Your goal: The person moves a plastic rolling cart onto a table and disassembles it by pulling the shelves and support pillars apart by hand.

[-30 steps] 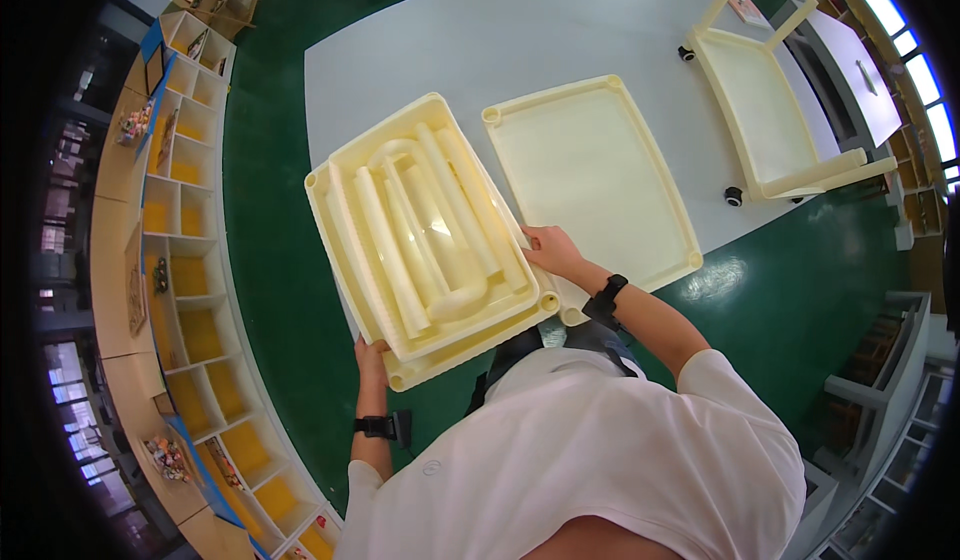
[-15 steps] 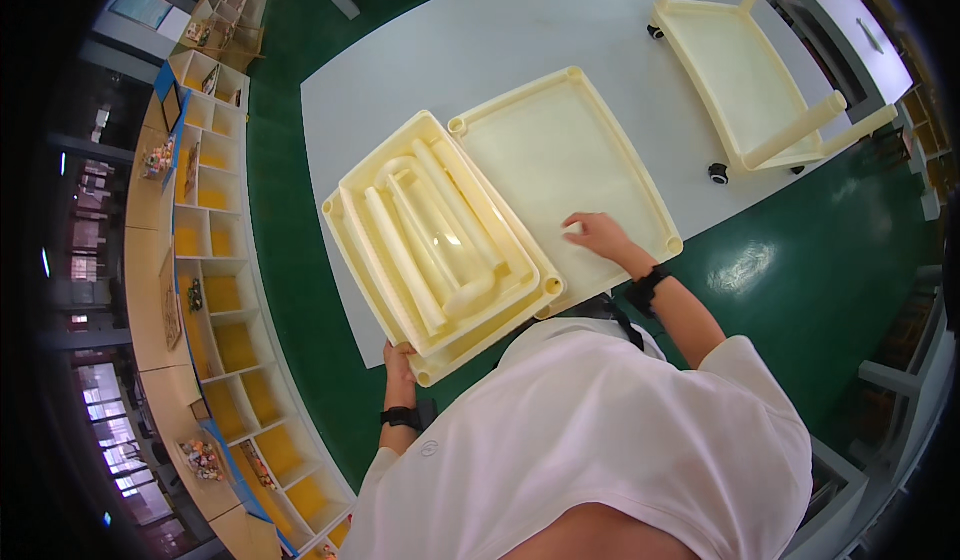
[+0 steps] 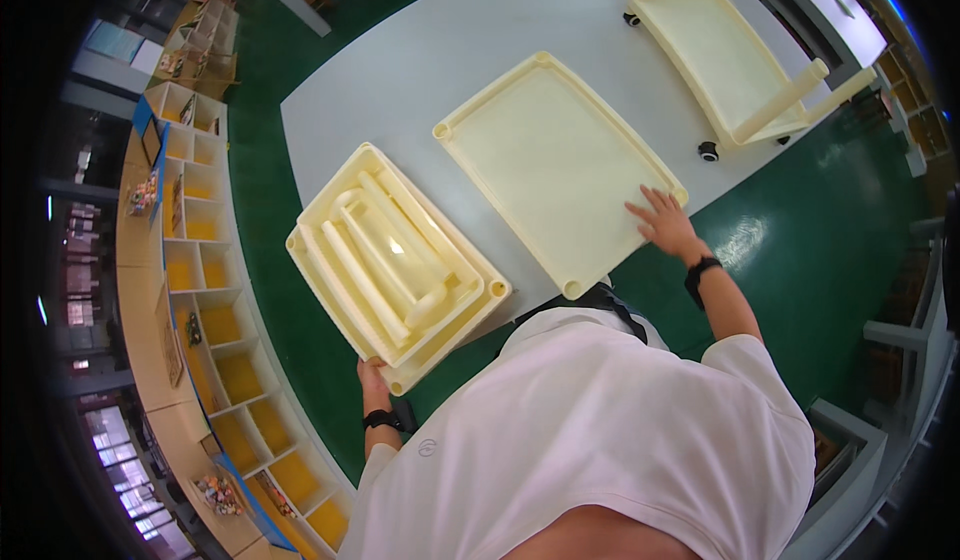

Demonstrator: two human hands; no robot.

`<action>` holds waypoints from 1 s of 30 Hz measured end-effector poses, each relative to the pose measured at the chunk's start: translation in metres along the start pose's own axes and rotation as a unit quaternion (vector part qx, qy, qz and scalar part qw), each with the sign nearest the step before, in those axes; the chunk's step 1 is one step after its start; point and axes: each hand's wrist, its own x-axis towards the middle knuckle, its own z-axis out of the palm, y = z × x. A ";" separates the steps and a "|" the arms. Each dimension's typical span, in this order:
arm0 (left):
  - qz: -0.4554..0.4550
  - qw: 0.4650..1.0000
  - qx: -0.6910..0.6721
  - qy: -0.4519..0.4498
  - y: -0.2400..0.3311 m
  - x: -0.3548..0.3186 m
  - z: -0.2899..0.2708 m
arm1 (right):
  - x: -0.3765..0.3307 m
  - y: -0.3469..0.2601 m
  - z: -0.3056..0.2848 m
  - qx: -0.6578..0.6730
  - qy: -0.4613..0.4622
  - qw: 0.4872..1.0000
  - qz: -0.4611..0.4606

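At the left, my left hand [image 3: 373, 374] grips the near left corner of a cream plastic tray [image 3: 398, 372], its fingers partly hidden by the rim. Stacked on that tray is a smaller, deeper cream tray [image 3: 487, 288]. Several cream tubes lie inside it, among them a curved handle-like tube [image 3: 380, 239]. To the right, a flat cream shelf tray [image 3: 560, 160] with round corner sockets lies on the grey table [image 3: 400, 100]. My right hand [image 3: 667, 225] rests near its right corner, open, fingers spread over the rim.
A cream cart section [image 3: 715, 55] with upright posts and black casters stands at the far right of the table. Along the left runs a low cubby shelf [image 3: 212, 270] with yellow backs. A white table [image 3: 820, 5] stands beyond the cart, over green floor [image 3: 770, 250].
The tray stack has shifted left with my left hand, and a gap of table now separates it from the flat shelf tray. My right hand has moved right and spread its fingers.
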 end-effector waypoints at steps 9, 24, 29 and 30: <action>0.078 0.992 0.073 0.071 0.000 0.038 -0.014 | 0.086 -0.096 0.035 0.072 -0.034 0.976 0.202; 0.110 0.948 0.279 0.107 -0.001 0.046 -0.038 | 0.086 -0.089 0.044 -0.047 0.017 0.998 -0.038; 0.098 0.896 0.415 0.122 0.002 0.043 -0.029 | 0.093 -0.054 0.022 -0.075 -0.026 0.993 -0.086; 0.102 0.896 0.415 0.120 0.004 0.041 -0.022 | 0.097 -0.043 0.014 -0.076 -0.023 0.993 -0.084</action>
